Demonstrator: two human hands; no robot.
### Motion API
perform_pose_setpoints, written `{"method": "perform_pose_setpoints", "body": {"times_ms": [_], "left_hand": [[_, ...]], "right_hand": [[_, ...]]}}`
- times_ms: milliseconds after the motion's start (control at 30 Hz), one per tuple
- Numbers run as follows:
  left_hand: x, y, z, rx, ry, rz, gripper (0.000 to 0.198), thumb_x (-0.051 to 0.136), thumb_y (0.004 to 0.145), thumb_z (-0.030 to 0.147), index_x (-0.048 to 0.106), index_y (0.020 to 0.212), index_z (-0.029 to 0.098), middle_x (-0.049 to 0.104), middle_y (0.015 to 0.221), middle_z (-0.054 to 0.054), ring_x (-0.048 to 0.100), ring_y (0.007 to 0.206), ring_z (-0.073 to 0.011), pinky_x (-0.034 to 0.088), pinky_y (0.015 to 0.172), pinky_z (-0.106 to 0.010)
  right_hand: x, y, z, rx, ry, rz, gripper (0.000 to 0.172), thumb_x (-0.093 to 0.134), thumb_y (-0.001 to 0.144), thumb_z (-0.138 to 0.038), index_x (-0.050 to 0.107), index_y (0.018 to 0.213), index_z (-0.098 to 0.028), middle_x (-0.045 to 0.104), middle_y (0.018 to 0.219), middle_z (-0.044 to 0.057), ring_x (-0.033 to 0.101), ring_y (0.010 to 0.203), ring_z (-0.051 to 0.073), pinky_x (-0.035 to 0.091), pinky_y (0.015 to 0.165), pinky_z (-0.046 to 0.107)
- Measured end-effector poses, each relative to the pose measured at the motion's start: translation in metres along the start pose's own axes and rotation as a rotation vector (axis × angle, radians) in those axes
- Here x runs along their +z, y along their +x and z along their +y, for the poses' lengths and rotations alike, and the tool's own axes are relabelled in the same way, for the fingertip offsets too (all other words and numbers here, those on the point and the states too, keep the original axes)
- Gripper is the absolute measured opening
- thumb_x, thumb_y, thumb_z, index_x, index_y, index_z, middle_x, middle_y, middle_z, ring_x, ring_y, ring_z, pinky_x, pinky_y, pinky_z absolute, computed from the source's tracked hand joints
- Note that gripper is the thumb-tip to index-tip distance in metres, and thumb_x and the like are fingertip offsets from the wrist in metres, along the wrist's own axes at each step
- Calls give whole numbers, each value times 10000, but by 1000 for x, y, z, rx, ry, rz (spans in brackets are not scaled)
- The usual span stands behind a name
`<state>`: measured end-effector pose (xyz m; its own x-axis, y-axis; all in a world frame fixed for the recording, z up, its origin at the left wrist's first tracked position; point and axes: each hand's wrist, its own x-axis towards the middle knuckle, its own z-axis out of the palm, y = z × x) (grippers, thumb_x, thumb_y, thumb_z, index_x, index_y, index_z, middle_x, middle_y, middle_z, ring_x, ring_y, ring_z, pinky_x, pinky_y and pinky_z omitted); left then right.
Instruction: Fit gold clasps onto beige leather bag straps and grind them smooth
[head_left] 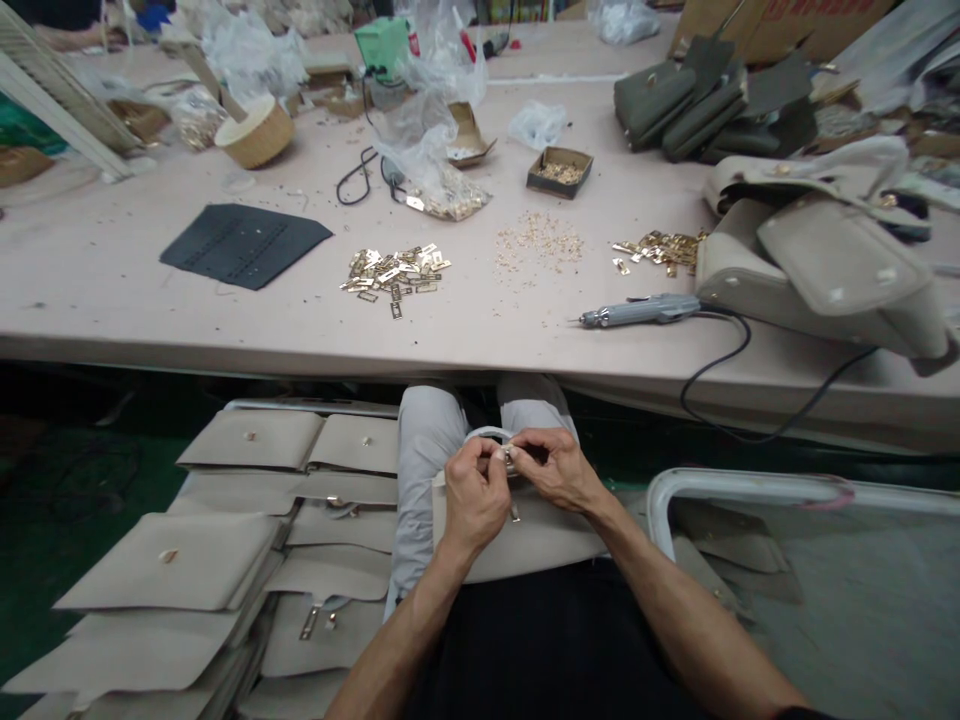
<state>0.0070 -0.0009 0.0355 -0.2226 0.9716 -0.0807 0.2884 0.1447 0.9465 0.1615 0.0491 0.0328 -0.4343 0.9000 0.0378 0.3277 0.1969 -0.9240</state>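
- The left hand [474,490] and the right hand [551,468] are working close together over the lap, both pinching a small metal fitting [509,457] at the top edge of a beige bag panel [525,545] that is lying across the knees.
- The left hand is closing its thumb and fingers on the fitting and the pale strap loop [487,433]; the right hand is gripping the same fitting from the other side. How the fingertips sit on it is too small to tell.
- The fitting is being held below the edge of the surface [465,340], with nothing under it but the panel. If a pinch is slipping, I judge the piece is likely to be dropping between the legs to the floor, where it would be hard to find.
- The panel is resting loosely on the knees, unclamped. A hard pull on the fitting could be dragging it sideways or off the lap, onto the stack of beige panels [247,560] beside the left leg.
- Forcing the metal against the soft material could be scratching or creasing it, a visible flaw on a pale face.
- The electric screwdriver [637,311] is lying near the surface's front edge, its cord [720,385] hanging over it. A knee or forearm catching that cord could be pulling the tool down.
- The gold hardware pieces [394,270] and the tiny loose screws [538,240] are lying unboxed; a jolt to the surface could be scattering them.
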Motion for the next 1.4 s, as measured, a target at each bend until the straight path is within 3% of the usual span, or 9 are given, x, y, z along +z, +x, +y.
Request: {"method": "perform_pose_setpoints", "body": {"times_ms": [133,267,567,900,1167,1400], "left_hand": [[1,0,1,-87,-49,-8,179,579,958,330,639,872,185,672,658,-13,617,502,-134,416,460,-200],[2,-3,9,-185,-110,-62,223,609,953,362,690,1023,167,748,752,-48,652,455,-152,459,407,-215],[7,-2,2,-220,-310,-158,347,705,889,301,740,1186,125,814,1028,-148,770,615,-205,592,505,-244],[12,6,-10,-301,-500,-83,331,795,764,310,752,986,69,805,759,-127,764,578,-218,647,562,-272],[13,10,-13,-285,-475,-67,241,767,760,289,750,881,82,701,505,-50,642,404,-150,518,444,-201],[15,11,-15,-255,-462,-21,200,781,765,290,734,828,106,668,479,-13,578,357,-115,449,416,-186]], "right_hand": [[1,0,2,35,27,5,233,584,958,-267,746,840,-148,633,683,-3,483,591,112,338,561,245],[2,1,1,47,58,18,260,580,976,-298,745,835,-154,625,674,-6,496,591,113,330,551,246],[1,4,4,149,112,90,308,581,972,-383,750,864,-149,656,723,18,524,597,122,376,552,239],[5,6,11,172,123,118,304,586,955,-383,740,831,-152,664,728,27,531,618,133,402,581,249],[5,7,11,146,121,136,305,581,970,-381,729,830,-155,656,724,23,543,620,137,414,595,257],[6,8,13,144,127,151,303,582,976,-372,732,824,-157,683,765,36,573,662,150,448,635,263]]}}
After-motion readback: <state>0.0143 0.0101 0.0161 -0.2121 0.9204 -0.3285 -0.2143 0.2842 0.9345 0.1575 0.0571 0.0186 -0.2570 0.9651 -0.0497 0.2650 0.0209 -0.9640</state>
